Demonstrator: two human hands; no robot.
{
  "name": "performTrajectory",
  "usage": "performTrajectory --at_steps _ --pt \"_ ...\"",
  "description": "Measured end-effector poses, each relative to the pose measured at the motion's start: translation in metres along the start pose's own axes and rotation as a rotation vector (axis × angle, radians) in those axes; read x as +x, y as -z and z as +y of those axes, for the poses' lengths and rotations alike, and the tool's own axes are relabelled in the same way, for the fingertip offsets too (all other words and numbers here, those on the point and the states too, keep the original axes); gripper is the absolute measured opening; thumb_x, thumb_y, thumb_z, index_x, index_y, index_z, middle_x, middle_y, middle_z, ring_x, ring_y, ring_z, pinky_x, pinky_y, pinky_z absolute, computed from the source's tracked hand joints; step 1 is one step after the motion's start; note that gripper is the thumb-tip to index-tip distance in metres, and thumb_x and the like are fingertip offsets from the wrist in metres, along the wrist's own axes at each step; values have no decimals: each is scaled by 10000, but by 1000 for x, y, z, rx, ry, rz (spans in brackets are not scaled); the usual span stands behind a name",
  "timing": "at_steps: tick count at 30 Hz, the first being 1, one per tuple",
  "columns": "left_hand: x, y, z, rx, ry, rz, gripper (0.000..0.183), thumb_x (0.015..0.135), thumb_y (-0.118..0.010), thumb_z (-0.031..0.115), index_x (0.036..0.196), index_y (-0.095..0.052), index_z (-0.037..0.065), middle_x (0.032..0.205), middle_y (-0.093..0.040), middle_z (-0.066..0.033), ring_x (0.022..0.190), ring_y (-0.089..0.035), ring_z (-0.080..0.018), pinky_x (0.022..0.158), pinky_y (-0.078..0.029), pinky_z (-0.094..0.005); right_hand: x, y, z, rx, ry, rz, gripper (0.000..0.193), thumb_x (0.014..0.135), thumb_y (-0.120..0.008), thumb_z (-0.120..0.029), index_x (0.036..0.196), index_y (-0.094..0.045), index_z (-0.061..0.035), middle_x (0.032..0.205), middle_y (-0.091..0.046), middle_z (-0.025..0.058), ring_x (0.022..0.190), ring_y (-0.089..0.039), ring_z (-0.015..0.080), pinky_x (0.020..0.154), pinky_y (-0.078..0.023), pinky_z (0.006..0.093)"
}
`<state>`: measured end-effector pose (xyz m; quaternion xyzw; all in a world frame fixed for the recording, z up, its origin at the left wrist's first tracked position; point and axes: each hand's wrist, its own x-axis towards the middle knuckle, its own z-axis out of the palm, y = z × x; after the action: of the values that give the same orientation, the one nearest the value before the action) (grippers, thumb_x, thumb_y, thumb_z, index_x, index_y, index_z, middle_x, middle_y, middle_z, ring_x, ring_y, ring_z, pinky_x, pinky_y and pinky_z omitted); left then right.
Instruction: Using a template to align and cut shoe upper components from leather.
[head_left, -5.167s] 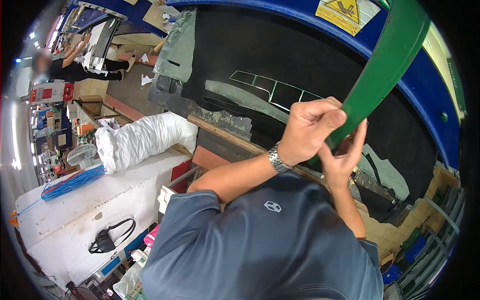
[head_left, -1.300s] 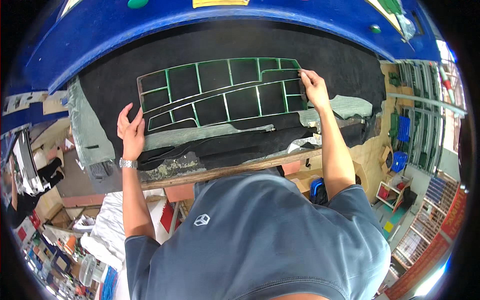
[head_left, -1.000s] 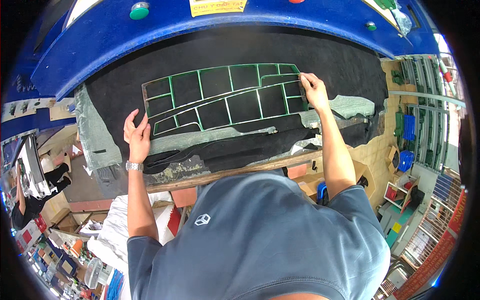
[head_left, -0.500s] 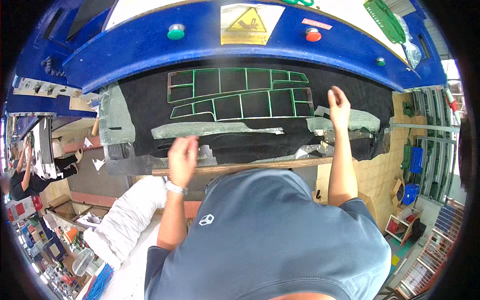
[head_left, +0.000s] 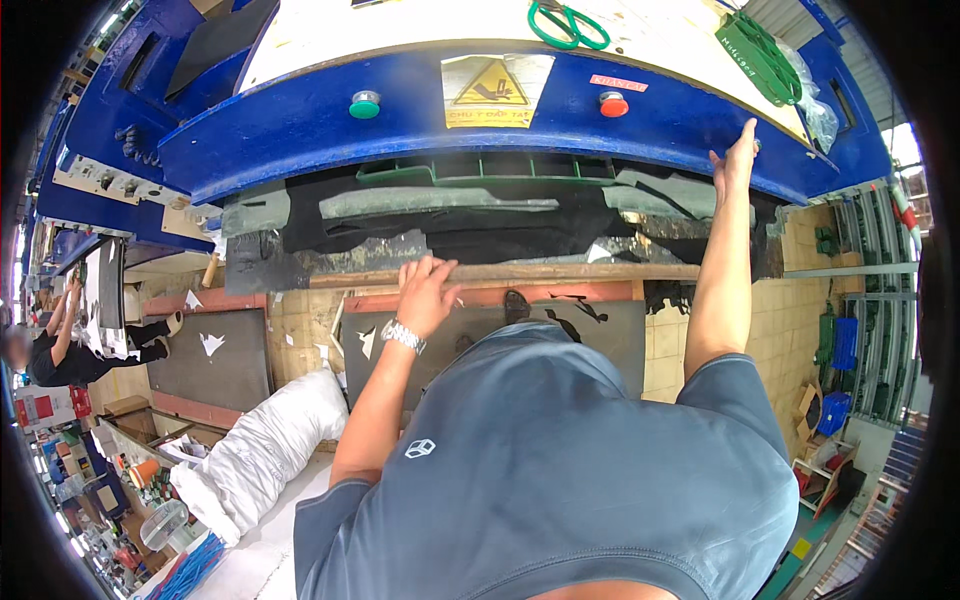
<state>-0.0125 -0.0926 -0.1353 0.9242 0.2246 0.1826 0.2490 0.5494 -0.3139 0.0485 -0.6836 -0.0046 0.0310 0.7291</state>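
Note:
My right hand (head_left: pixel 737 165) reaches up to the right end of the blue machine beam (head_left: pixel 300 149). Its fingers are spread beside a small button (head_left: pixel 757 146), which the hand partly hides; whether they press it, I cannot tell. Over the wooden front edge (head_left: pixel 560 272) of the worktable hovers or rests my left hand (head_left: pixel 425 298), fingers loosely apart and holding nothing. Black sheet material (head_left: pixel 500 229) covers much of the table, with grey-green strips (head_left: pixel 430 203) showing on it. Green-edged cutting dies (head_left: pixel 480 168) lie at the back, mostly hidden under the beam.
On the beam sit a green button (head_left: pixel 365 104), a red button (head_left: pixel 613 104) and a yellow warning sign (head_left: pixel 492 90). Green-handled scissors (head_left: pixel 568 25) and a green die (head_left: pixel 760 58) lie on top. A white bundle (head_left: pixel 265 445) is at my left. Another person (head_left: pixel 62 345) works far left.
My right hand has moved up and right from above the table to the beam's end. My left hand has shifted right to the table edge. The beam now hides most of the dies.

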Motion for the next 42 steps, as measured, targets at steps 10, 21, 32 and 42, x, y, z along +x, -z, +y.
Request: performTrajectory --at_steps 10,21,32,42 --pt "11 -3 -10 43 12 47 356 866 -805 254 1210 -766 167 1129 -652 -86 1143 -585 -324 1061 -417 -496 -170 87 112 -1012 316 -591 589 943 -781 -483 1245 -742 20 1156 -782 227 1106 -754 333 970 -571 433" --pt "12 -4 -11 96 61 -14 375 913 -775 277 1276 -753 184 1189 -646 -87 1215 -573 -326 1130 -386 -494 -243 71 136 -1421 502 -569 497 810 -899 -277 1255 -754 -109 1312 -667 102 1290 -602 341 1017 -475 583" --pt "34 -7 -7 132 170 -76 339 932 -757 315 1252 -753 206 1233 -640 -106 1257 -571 -336 1134 -389 -500 -224 60 146 -1417 531 -570 450 824 -889 -265 1210 -749 -81 1289 -683 128 1294 -578 356 1040 -432 582" --pt "1 -11 -13 -84 165 -4 313 953 -757 298 1207 -764 116 1195 -745 -138 1157 -673 -329 1045 -487 -483 -173 34 103 -1227 440 -998 295 891 -831 -238 964 -754 37 884 -721 257 863 -706 449 767 -543 499"
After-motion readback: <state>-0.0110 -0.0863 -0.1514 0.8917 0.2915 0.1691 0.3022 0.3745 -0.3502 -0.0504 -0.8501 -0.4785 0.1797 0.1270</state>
